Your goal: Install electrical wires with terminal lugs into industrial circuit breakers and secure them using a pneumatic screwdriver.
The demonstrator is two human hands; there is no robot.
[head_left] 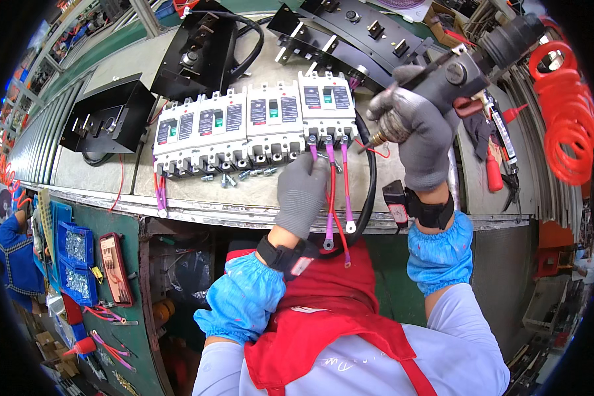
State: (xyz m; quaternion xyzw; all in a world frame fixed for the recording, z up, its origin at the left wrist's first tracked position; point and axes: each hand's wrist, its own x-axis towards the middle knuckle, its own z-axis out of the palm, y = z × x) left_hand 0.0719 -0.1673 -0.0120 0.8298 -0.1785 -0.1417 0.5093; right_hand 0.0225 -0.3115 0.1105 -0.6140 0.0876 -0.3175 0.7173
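Tilting, the pneumatic screwdriver (442, 82) points its bit down-left.

Your one view is head-worn, a left fisheye looking steeply down. It sits close above the workbench (99, 173); edges bend near the rim.

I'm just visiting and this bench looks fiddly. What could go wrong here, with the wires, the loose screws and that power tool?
The left hand pinches purple wires at the rightmost breaker; the tool in the right hand could perhaps slip and nick a finger. The loose screws lie near the bench edge and might roll off. The red coiled hose could snag nearby tools.
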